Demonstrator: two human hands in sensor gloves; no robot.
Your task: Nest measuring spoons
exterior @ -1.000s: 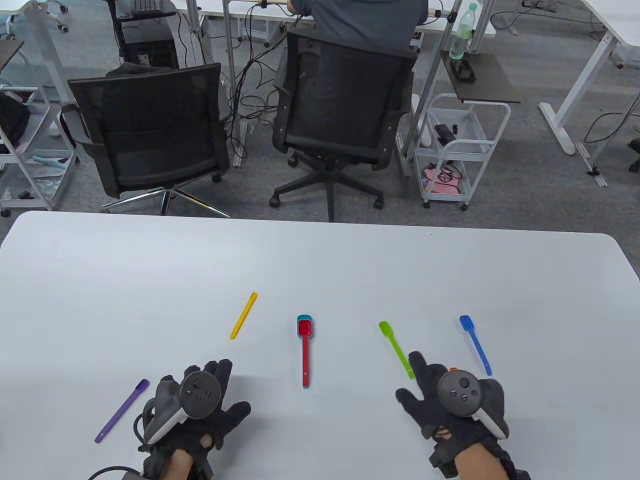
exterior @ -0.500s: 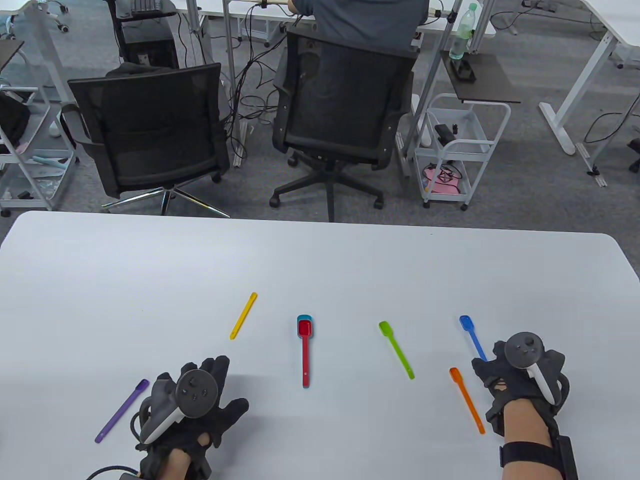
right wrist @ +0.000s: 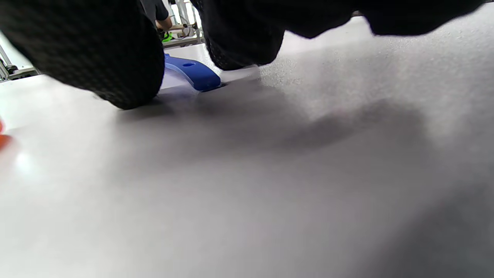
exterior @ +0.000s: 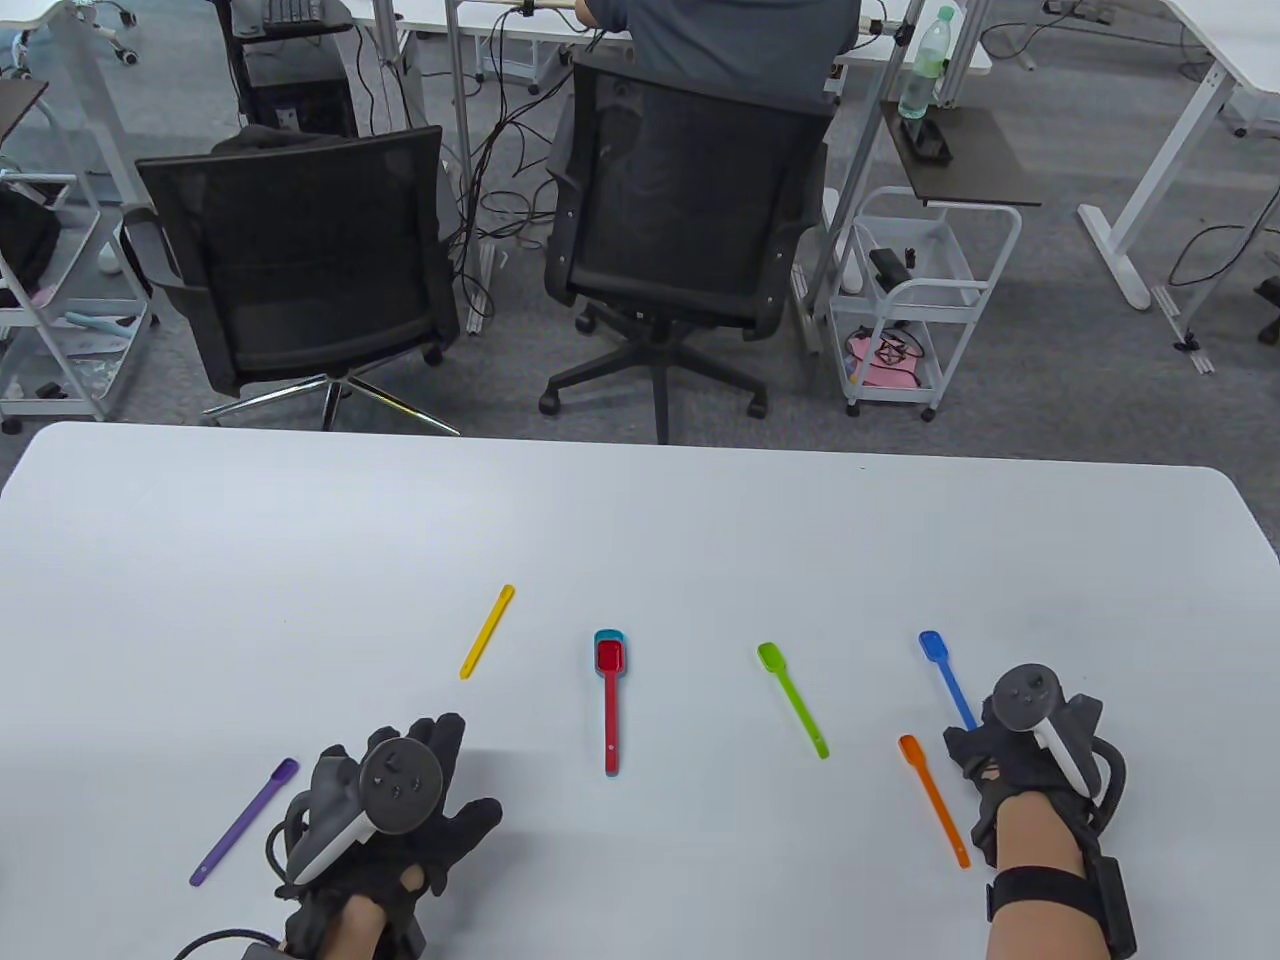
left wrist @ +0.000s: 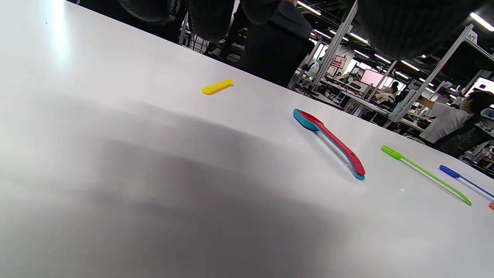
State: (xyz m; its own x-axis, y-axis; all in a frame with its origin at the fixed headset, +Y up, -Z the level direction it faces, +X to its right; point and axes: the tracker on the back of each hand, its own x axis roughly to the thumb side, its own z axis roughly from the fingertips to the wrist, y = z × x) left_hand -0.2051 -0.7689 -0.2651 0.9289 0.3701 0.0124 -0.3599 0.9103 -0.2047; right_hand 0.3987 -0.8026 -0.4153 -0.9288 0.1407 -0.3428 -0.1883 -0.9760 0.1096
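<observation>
A red spoon [exterior: 610, 700] lies nested in a teal spoon [exterior: 598, 637] at the table's middle; both also show in the left wrist view [left wrist: 332, 141]. Yellow [exterior: 487, 631], green [exterior: 793, 697], blue [exterior: 947, 680], orange [exterior: 934, 800] and purple [exterior: 244, 822] spoons lie singly. My right hand [exterior: 968, 745] is at the near end of the blue spoon's handle [right wrist: 192, 73]. Two fingertips [right wrist: 96, 58] stand on the table, one on each side of the handle end, touching it. The spoon lies flat. My left hand [exterior: 430, 770] rests spread and empty beside the purple spoon.
The white table [exterior: 640, 530] stretches bare beyond the spoons. The orange spoon lies just left of my right wrist. Office chairs [exterior: 300, 250] and a cart stand on the floor past the far edge.
My right hand swung from the green spoon's handle over to the blue spoon's handle end and settled lower on it, uncovering the orange spoon. The left hand barely shifted. No spoon moved.
</observation>
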